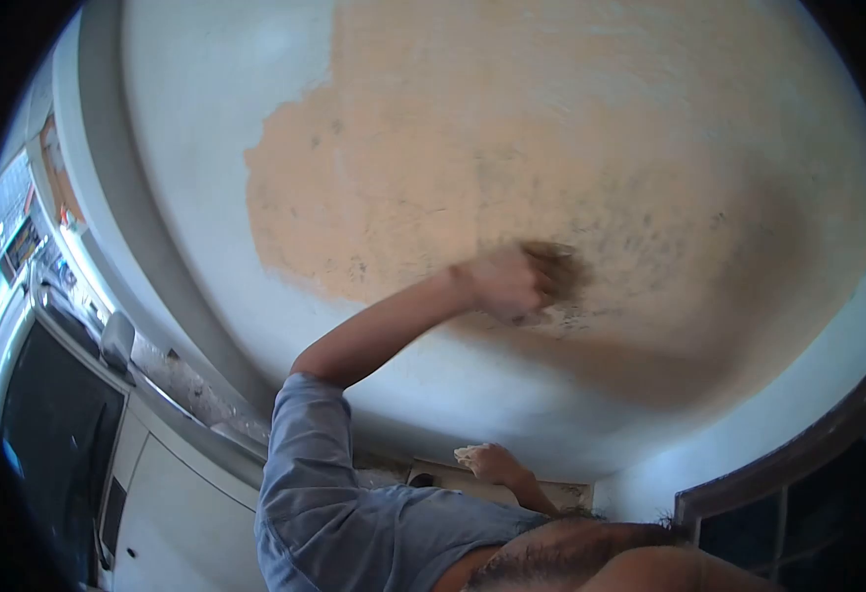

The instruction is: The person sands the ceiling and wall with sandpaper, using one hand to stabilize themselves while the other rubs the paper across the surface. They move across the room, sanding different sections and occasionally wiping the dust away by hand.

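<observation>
My left hand, on the outstretched arm at the left, is closed around a brown, motion-blurred piece of material. It is at the wall, over a peach-coloured patch with dark scuffs and specks. Blur hides whether the piece is a pad, a cloth or sandpaper. Lower down, my right hand is held near my body with fingers curled. Something pale shows at its fingertips, too small to name.
White paint surrounds the peach patch. A vehicle with a dark windscreen and a side mirror stands at the left, beyond the wall's edge. A dark-framed panel is at the lower right.
</observation>
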Demonstrator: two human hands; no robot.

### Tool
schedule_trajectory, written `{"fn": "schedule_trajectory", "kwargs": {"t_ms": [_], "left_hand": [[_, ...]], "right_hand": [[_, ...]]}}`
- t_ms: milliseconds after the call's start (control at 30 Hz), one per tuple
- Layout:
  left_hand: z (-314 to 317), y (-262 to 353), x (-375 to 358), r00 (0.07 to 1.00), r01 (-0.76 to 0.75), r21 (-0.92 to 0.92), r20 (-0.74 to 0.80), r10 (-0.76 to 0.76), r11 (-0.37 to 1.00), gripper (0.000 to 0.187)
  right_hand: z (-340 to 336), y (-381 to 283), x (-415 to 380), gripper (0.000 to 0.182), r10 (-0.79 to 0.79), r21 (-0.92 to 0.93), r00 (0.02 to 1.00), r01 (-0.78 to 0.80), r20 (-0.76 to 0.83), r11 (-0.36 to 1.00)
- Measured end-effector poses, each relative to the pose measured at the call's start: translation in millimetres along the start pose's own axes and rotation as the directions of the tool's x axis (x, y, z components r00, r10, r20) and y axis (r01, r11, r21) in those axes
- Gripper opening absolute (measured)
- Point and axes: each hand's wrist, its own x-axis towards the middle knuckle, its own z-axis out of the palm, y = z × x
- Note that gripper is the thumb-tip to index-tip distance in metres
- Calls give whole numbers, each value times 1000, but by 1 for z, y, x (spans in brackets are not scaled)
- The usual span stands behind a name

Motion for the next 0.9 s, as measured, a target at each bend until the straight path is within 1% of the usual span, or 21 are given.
{"fn": "schedule_trajectory", "kwargs": {"t_ms": [33,67,100,133,167,233,267,333,367,400,467,500,533,600,667,700,733,767,800,867,900], "left_hand": [[-29,-5,-6,969,71,53,-239,-56,996,31],[-49,-24,-27,856,462,-76,-222,-467,883,39],[-62,-78,-42,705,569,-280,-318,-634,773,52],[-85,-121,-48,540,608,200,-814,-215,768,50],[-161,-87,-7,319,839,29,-835,-449,543,58],[-208,-142,9,259,857,30,-889,-379,515,79],[-206,-138,39,248,943,100,-845,-474,317,71],[-187,-125,83,367,911,240,-842,-394,335,68],[-167,-122,102,520,845,424,-790,-324,325,68],[-142,-106,118,671,726,549,-698,-249,415,68],[-91,-66,141,842,464,569,-521,-139,679,66],[-60,-46,147,879,428,621,-454,-145,657,59],[-25,-28,151,911,387,672,-385,-148,632,54],[53,1,146,960,162,502,-278,-19,850,54],[111,47,123,993,24,621,-103,50,784,45],[117,66,117,960,-105,332,280,8,937,37],[122,78,109,780,-103,-10,620,87,995,31],[146,84,85,937,48,-150,349,7,987,24],[165,92,53,985,170,-330,72,-155,929,17],[169,74,-14,829,350,-257,-363,-426,901,26],[154,64,-29,544,294,-155,-784,-298,943,28]], "right_hand": [[1,2,-6,37,-14,34,998,16,-69,999],[5,4,-11,36,-23,73,991,33,-136,997],[10,9,-17,36,-10,98,988,25,-153,995],[15,18,-24,37,51,78,992,-42,-118,996],[20,26,-34,37,112,57,991,-108,-74,993],[22,31,-48,38,189,41,982,-188,-9,981],[22,34,-53,38,252,-4,967,-253,45,968],[32,48,-67,38,275,25,961,-274,-15,961],[35,50,-70,38,288,24,954,-287,-80,957],[27,42,-74,38,303,47,950,-300,-78,953],[7,22,-86,38,373,124,912,-356,-170,926],[13,22,-87,38,386,136,908,-366,-165,920],[20,25,-85,37,367,165,903,-336,-222,927],[30,25,-82,37,357,209,890,-306,-284,929],[42,20,-83,36,382,182,886,-343,-263,921],[57,25,-82,36,394,203,881,-348,-263,915],[80,37,-79,35,387,177,877,-349,-285,920],[101,37,-80,34,377,154,878,-346,-295,926],[107,22,-91,34,381,177,885,-343,-267,922],[81,-4,-110,33,503,387,832,-394,-236,834],[93,5,-112,33,506,400,834,-396,-220,826]]}}
